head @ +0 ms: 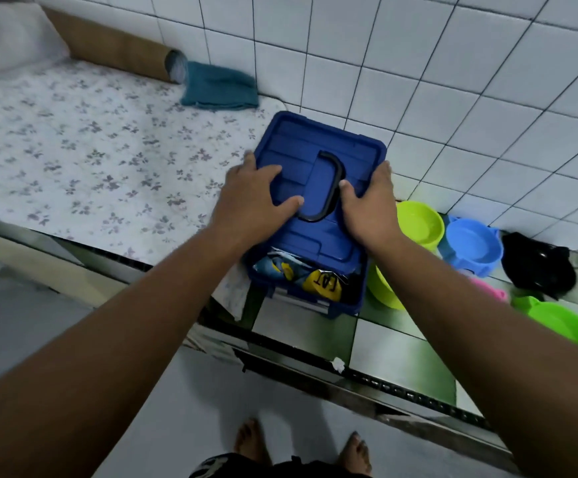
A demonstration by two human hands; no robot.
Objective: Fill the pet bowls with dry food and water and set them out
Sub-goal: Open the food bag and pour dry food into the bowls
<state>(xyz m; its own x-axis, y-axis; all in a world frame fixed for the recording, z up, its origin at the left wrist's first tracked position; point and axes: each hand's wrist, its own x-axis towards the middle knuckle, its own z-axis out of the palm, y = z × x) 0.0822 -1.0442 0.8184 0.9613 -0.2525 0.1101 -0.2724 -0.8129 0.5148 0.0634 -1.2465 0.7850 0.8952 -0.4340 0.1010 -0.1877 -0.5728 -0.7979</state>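
A blue plastic storage box (346,298) stands on the counter, and its blue lid (301,146) with a dark handle is slid back, leaving the near part of the box uncovered. Inside shows a yellow and blue cat food bag (322,282). My left hand (253,198) grips the lid's left side. My right hand (370,205) grips its right side. To the right of the box sit a lime green bowl (418,220), a light blue bowl (474,246), another lime bowl (380,288) partly hidden by my right arm, and a green bowl (556,320).
A floral cloth (91,150) covers the counter's left part. A teal towel (220,86) and a brown cardboard tube (115,46) lie against the tiled wall. A black object (536,267) and a pink item (491,288) sit near the bowls. The counter's metal edge (367,377) runs in front.
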